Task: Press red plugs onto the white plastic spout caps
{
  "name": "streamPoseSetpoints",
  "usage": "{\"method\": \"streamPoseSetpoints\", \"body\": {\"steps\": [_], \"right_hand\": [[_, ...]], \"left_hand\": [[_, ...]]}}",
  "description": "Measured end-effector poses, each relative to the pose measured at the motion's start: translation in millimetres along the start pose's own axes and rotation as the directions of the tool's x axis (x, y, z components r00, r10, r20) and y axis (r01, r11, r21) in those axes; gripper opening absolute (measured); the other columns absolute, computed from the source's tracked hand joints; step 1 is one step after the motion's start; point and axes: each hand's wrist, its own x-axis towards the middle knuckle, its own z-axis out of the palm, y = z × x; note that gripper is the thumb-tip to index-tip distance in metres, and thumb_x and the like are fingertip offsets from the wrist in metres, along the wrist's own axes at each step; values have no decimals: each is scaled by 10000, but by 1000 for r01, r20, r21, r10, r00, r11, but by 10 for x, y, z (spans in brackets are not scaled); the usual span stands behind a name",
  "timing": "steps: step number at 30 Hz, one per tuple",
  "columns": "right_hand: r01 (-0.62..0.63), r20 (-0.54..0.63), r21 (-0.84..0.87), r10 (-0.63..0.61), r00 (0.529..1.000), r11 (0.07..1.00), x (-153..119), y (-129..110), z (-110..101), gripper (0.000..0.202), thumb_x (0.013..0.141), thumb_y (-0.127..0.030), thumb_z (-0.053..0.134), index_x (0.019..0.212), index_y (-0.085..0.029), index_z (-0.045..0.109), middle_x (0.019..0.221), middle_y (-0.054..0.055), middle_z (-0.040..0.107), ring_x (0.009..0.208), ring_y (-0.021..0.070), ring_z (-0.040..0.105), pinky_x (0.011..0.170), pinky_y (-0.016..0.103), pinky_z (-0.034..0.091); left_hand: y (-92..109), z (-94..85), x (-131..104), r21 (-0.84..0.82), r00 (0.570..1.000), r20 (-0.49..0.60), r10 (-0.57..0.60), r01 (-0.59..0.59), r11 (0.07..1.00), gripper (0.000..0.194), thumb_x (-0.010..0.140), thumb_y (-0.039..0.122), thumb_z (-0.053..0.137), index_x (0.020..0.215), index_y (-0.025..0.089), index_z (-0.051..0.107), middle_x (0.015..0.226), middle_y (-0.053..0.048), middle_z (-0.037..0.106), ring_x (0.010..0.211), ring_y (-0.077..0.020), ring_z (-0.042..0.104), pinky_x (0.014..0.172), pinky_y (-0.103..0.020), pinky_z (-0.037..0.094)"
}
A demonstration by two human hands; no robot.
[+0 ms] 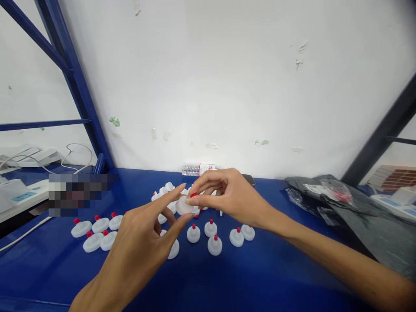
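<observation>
My left hand pinches a white round plastic disc between thumb and forefinger above the blue table. My right hand meets it from the right, its fingertips closed on a small red cap at the disc's top. Several white discs with red caps stand on the table just below and behind both hands. Another group of capped discs lies to the left. Bare white discs are piled behind my hands.
A clear water bottle lies against the white wall. Black plastic bags with small red parts sit at the right. A blue frame post rises at the left, with power strips and cables beyond it.
</observation>
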Motion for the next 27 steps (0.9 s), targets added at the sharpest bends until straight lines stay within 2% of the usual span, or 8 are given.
{"method": "streamPoseSetpoints", "body": {"steps": [3, 6, 9, 11, 14, 18, 23, 27], "right_hand": [[22, -8, -101, -23, 1000, 995, 18, -20, -82, 155, 840, -359, 798, 896, -215, 784, 833, 10, 766, 715, 137, 700, 646, 254, 541], [-9, 59, -276, 27, 998, 961, 45, -4, -254, 122, 841, -326, 788, 894, -217, 792, 829, 16, 779, 755, 158, 721, 652, 259, 533], [-84, 129, -553, 185, 974, 829, 67, 90, -404, 48, 829, -254, 777, 847, -209, 783, 813, 17, 786, 762, 174, 733, 659, 265, 524], [-98, 181, -667, 288, 940, 738, 76, 189, -439, 8, 816, -205, 774, 809, -202, 770, 799, 7, 791, 758, 171, 740, 666, 257, 516], [-72, 296, -695, 376, 878, 716, 79, 335, -400, 54, 771, -170, 804, 759, -201, 761, 769, -17, 796, 732, 160, 747, 633, 236, 487], [-61, 320, -729, 419, 850, 681, 56, 417, -324, 82, 745, -176, 823, 720, -199, 748, 727, -16, 789, 673, 164, 727, 561, 251, 419], [-62, 303, -774, 454, 838, 630, 27, 385, -321, 96, 730, -185, 835, 720, -199, 740, 686, -12, 770, 644, 162, 698, 546, 265, 376], [-77, 287, -795, 486, 825, 601, 52, 329, -367, 153, 742, -347, 856, 751, -231, 756, 722, -25, 775, 676, 162, 701, 539, 262, 372]], "left_hand": [[17, -11, 7, -21, 1000, 20, -4, 5, 1000, 538, 923, 537, 658, 1416, 342, 569, 804, 67, 746, 409, -77, 512, 449, -221, 460], [5, -52, 22, -12, 999, 25, -25, 26, 1000, 514, 929, 540, 645, 1407, 369, 568, 866, 54, 766, 404, -79, 516, 439, -224, 468], [-19, -117, 47, -2, 999, -2, -51, 51, 999, 387, 945, 533, 616, 1298, 377, 645, 857, 52, 749, 439, -84, 557, 467, -223, 490], [-30, -154, 61, 5, 998, -20, -64, 65, 998, 344, 951, 534, 595, 1237, 360, 676, 854, 44, 747, 489, -103, 610, 473, -226, 495], [-35, -176, 67, 25, 997, -19, -79, 80, 996, 332, 958, 524, 573, 1215, 345, 682, 907, 31, 763, 590, -137, 683, 500, -237, 518], [-30, -161, 60, 27, 997, 3, -78, 78, 997, 338, 962, 526, 565, 1222, 342, 677, 1020, 25, 767, 724, -157, 729, 562, -243, 551], [-21, -154, 62, 18, 997, 27, -71, 71, 997, 341, 968, 519, 560, 1216, 320, 683, 924, 33, 754, 622, -130, 687, 535, -236, 540], [-13, -167, 67, 25, 999, 12, -51, 50, 998, 330, 969, 503, 565, 1208, 312, 688, 852, 38, 737, 582, -122, 667, 508, -225, 519]]}}
